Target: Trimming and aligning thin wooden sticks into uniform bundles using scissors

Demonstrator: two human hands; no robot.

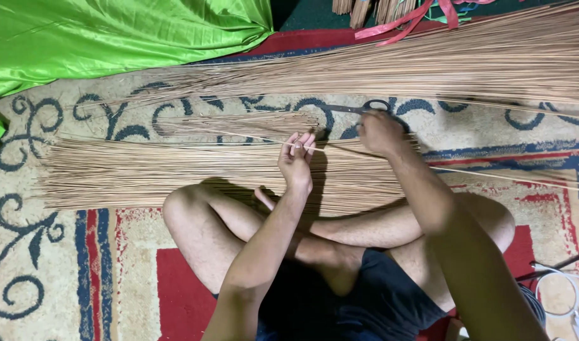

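I sit cross-legged on a patterned carpet [62, 265]. My left hand [296, 161] pinches a single thin pale stick [491, 175] that runs off to the right across the carpet. My right hand [379, 131] is closed on black-handled scissors [364, 107], whose blade points left. A wide flat bundle of thin brown sticks [144, 173] lies right in front of my knees. A smaller bunch of short sticks [245, 123] sits just beyond it, to the left of the scissors.
A much longer pile of sticks [441, 63] spans the far side. Green shiny cloth [100, 31] covers the top left. Red ribbon [403, 22] and more stick ends lie at the top. A white cable and plug [576, 316] sit at the bottom right.
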